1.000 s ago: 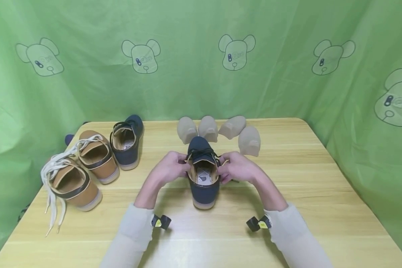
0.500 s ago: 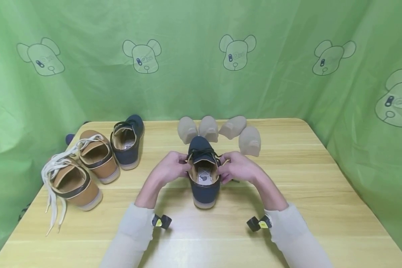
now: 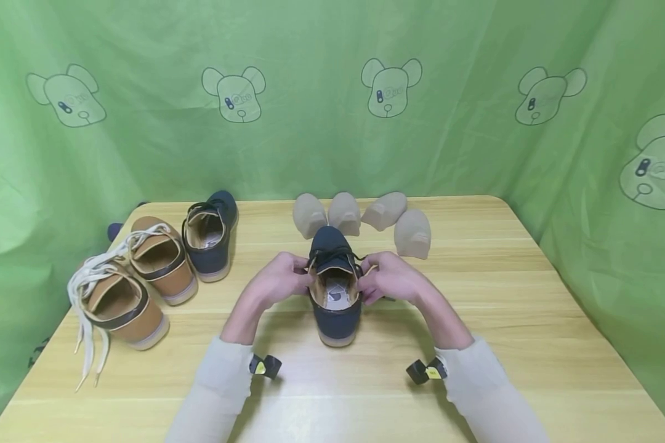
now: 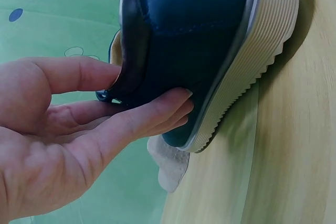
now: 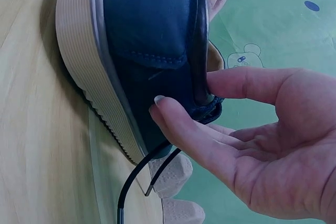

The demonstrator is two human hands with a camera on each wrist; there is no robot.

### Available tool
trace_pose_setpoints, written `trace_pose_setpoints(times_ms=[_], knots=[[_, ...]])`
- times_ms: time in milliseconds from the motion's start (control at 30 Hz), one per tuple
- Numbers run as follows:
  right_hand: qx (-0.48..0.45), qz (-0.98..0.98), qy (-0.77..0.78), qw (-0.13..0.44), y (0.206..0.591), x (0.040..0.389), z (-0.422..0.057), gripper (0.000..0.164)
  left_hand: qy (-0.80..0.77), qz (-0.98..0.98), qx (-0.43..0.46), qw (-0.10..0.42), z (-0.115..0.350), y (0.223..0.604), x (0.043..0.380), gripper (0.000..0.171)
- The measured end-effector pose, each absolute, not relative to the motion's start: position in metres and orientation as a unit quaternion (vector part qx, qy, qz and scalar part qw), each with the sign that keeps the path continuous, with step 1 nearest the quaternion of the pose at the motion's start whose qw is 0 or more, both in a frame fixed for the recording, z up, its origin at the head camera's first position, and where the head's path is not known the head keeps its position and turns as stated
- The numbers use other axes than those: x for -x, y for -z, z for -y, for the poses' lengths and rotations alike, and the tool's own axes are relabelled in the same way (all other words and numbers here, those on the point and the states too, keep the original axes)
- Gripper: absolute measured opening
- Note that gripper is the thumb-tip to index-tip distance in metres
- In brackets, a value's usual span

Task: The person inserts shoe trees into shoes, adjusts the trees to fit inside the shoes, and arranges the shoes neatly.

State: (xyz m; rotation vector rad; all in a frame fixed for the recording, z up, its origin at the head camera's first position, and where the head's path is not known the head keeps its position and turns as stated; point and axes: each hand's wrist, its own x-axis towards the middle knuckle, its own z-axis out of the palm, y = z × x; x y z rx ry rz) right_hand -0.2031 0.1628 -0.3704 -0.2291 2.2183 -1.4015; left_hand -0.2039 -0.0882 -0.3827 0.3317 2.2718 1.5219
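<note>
A navy sneaker (image 3: 337, 323) with black laces and a pale ridged sole stands mid-table, heel towards me. My left hand (image 3: 279, 277) pinches its left side, thumb over the collar edge and fingers against the outer wall, as the left wrist view shows on the dark upper (image 4: 194, 19). On the opposite side my right hand (image 3: 393, 278) grips the collar the same way, thumb at the opening and fingers spread on the outside (image 5: 178, 116). A loose black lace (image 5: 128, 184) hangs beside the right hand's fingers. The light printed insole shows inside the sneaker.
Several grey toe-shaped inserts (image 3: 412, 234) lie beyond the sneaker at the table's back. To the left stand another navy sneaker (image 3: 210, 261) and two brown sneakers (image 3: 138, 323) with long white laces (image 3: 88, 289). A green curtain (image 3: 332, 154) rises behind the wooden table (image 3: 504, 307).
</note>
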Motion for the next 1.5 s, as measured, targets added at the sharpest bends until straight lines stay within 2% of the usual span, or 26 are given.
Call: trace_pose_setpoints(times_ms=[400, 900, 1167, 1500], knots=[[0.089, -0.815, 0.512, 0.256, 0.369, 0.202, -0.163, 0.02, -0.535, -0.811, -0.127, 0.201, 0.094, 0.378, 0.202, 0.031], [0.09, -0.814, 0.519, 0.246, 0.375, 0.206, -0.161, 0.026, -0.535, -0.811, -0.126, 0.2, 0.097, 0.385, 0.206, 0.037], [0.093, -0.816, 0.515, 0.246, 0.377, 0.208, -0.163, 0.027, -0.573, -0.781, -0.106, 0.226, 0.097, 0.383, 0.208, 0.058], [0.097, -0.813, 0.517, 0.249, 0.381, 0.21, -0.165, 0.026, -0.579, -0.786, -0.102, 0.19, 0.093, 0.387, 0.211, 0.077]])
